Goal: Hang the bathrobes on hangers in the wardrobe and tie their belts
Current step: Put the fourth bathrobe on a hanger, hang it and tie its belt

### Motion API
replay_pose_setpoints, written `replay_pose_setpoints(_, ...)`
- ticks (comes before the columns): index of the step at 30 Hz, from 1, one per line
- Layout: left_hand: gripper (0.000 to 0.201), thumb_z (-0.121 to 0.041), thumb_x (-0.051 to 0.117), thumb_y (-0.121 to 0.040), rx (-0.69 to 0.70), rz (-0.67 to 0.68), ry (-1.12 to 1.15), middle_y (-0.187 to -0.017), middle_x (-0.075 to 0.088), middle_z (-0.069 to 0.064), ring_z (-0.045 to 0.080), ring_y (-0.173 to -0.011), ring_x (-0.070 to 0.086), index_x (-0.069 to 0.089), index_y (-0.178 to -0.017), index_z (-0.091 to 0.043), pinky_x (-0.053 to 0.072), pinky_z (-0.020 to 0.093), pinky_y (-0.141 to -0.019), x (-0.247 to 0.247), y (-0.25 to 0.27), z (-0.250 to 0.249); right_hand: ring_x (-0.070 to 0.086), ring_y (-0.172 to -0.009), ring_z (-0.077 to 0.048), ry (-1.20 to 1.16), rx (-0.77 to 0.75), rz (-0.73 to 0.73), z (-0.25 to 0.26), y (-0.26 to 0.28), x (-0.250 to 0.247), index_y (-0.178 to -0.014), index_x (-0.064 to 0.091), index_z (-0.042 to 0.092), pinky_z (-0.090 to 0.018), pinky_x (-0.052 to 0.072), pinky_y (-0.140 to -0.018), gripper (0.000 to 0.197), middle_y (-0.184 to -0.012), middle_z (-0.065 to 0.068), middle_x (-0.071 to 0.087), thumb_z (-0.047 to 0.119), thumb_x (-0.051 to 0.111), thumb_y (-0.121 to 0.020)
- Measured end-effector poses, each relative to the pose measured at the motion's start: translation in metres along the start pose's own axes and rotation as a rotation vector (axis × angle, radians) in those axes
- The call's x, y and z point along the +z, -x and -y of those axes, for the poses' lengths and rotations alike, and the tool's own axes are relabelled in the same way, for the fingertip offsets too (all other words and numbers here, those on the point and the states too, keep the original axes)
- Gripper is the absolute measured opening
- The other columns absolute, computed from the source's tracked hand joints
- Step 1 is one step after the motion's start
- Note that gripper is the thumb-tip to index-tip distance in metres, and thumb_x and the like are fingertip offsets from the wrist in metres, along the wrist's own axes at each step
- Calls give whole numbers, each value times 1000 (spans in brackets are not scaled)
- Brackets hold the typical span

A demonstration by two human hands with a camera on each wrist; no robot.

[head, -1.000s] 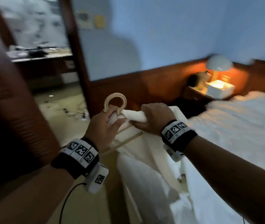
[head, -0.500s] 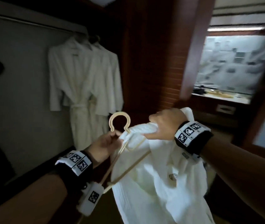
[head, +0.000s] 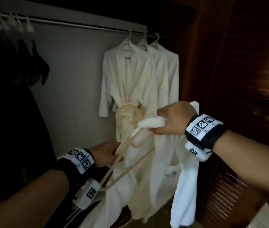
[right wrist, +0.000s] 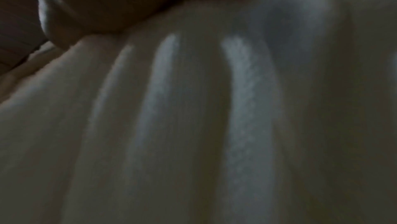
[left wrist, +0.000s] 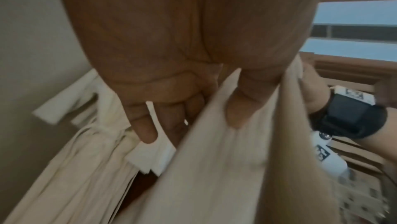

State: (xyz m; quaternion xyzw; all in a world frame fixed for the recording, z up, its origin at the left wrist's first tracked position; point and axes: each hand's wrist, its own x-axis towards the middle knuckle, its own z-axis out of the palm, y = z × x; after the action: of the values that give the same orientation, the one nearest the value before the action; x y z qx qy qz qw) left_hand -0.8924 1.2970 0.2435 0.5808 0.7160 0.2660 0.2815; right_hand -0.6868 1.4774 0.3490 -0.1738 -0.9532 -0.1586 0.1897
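Bathrobe (head: 186, 186) and hanger (head: 124, 155) now face wardrobe rail (head: 81, 26).

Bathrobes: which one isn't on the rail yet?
The white bathrobe gripped in the right hand; its wooden hanger is in the left hand. The others hang from the rail.

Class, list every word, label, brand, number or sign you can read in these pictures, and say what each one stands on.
No readable words, brands or numbers appear in any view.
Left wrist band: black-and-white square code patterns, not text.
Right wrist band: the same kind of code squares, with tiny marks beside them too small to read.
Held bathrobe, hanger and hanging bathrobes: no label legible.
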Motion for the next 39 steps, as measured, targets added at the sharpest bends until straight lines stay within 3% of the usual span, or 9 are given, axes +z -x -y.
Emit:
replay_pose_setpoints(3, 19, -36, 65, -85, -134, -52, -45, -91, 68, -2, 11, -75, 63, 65, -90, -17, 51, 25, -73, 2, -6, 44, 52, -63, -16, -38, -31, 2, -4, -44, 6, -57, 34, 33, -27, 32, -58, 51, -60, 10, 47, 84, 40, -57)
replay_pose_setpoints(6, 24, -22, 60, -85, -227, -240, -251, -72, 51, -12, 6, -68, 50, 47, -70, -34, 43, 22, -65, -23, -9, 86, 58, -66, -19, -30, -43, -33, -19, -81, 12, -59, 39, 32, -28, 37, -58, 49, -61, 9, 53, 79, 52, -67)
replay_pose_setpoints(9, 26, -26, 56, -76, -137, -500, -111, -58, 43, -8, 4, -55, 42, 37, -59, -29, 39, 28, -60, -73, -15, 107, 56, -62, -19, -21, 0, -75, -35, -106, 17, -60, 47, 28, -27, 32, -55, 50, -59, 8, 55, 76, 57, -70)
replay_pose_setpoints(16, 21, -5, 72, -70, -31, -81, 698, -70, 65, 16, 23, -65, 67, 56, -81, 2, 54, 31, -63, -70, -76, 70, 53, -53, -15, -53, -66, -130, -56, -146, 56, -59, 47, 28, -25, 34, -50, 57, -52, 9, 49, 84, 40, -65)
replay_pose_setpoints(18, 11, -1, 65, -82, -22, -107, 532, -78, 67, 17, 22, -72, 68, 58, -86, 6, 57, 32, -71, -62, -93, 61, 52, -50, -15, -64, -125, -121, -58, -152, 69, -59, 48, 27, -27, 40, -51, 57, -50, 8, 48, 83, 41, -67)
replay_pose_setpoints(23, 54, -57, 68, -76, 52, -105, 64, -103, 70, 12, 27, -96, 67, 65, -100, -9, 55, 41, -89, -56, -128, 50, 48, -49, -12, -41, -258, -103, -67, -164, 95, -60, 46, 29, -25, 34, -51, 53, -51, 9, 47, 81, 40, -67)
replay_pose_setpoints(29, 17, -25, 60, -87, 23, -374, -234, -71, 57, -10, -2, -64, 54, 51, -74, -29, 44, 26, -63, -59, -153, 74, 48, -56, -12, 127, -252, 41, -109, -165, 118, -55, 37, 30, -22, 28, -54, 51, -55, 10, 49, 80, 40, -66)
replay_pose_setpoints(34, 31, -18, 57, -85, -121, -473, -547, -67, 47, -7, 19, -63, 55, 32, -71, -30, 45, 29, -58, -71, -172, 59, 59, -67, -18, 234, -199, 127, -126, -169, 149, -85, 62, 29, -27, 43, -60, 45, -75, 6, 61, 70, 46, -77)
replay_pose_setpoints(39, 30, -14, 57, -85, -118, -696, -170, -64, 54, 4, 26, -57, 65, 33, -68, -18, 46, 31, -45, -49, -195, 1, 52, -67, -16, 52, 16, 97, -140, -173, 178, -89, 61, 25, -26, 38, -56, 40, -84, 4, 62, 62, 50, -84)
